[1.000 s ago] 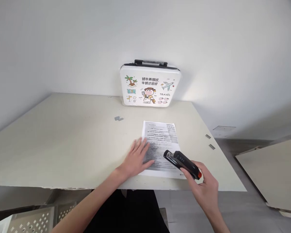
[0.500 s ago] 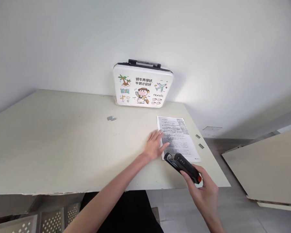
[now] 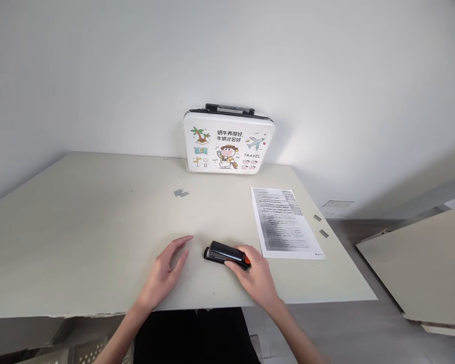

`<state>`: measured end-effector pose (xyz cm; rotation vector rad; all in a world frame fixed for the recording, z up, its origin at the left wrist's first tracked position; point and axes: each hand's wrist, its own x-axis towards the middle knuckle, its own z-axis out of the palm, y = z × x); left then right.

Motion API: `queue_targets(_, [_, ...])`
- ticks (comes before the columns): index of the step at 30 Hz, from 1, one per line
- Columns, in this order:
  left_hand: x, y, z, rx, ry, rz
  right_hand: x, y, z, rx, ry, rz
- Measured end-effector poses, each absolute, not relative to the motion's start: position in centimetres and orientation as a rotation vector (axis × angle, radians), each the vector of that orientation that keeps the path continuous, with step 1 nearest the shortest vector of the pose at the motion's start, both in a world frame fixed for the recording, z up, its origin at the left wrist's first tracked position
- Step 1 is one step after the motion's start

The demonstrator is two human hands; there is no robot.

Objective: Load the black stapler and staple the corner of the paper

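Note:
My right hand (image 3: 256, 273) grips the red-tipped rear end of a black stapler (image 3: 225, 253), whose nose points left, low over or on the table near the front edge. To the left of the stapler, my left hand (image 3: 167, 270) is empty, its thumb and fingers apart in a loose curve. A printed sheet of paper (image 3: 284, 227) lies flat on the right part of the table, touched by neither hand. Small grey staple strips (image 3: 181, 193) lie farther back, near the middle.
A white case (image 3: 229, 144) with cartoon prints and a black handle stands against the wall at the table's back. Two more staple strips (image 3: 323, 233) lie near the right edge of the pale table (image 3: 79, 242). Beyond that edge is a light panel (image 3: 420, 258).
My left hand has lifted off the paper and moved left. My right hand has carried the stapler left, away from the paper, and lowered it; the stapler's jaws are now closer together.

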<state>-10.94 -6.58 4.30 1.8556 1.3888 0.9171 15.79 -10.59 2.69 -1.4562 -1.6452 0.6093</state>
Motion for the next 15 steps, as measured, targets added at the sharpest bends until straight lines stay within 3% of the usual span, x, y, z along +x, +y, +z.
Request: queue_targets(15, [-10.1,-7.3,4.5,1.566,1.386,1.095,14.3,-10.6,2.3,-1.503,-1.502,0.691])
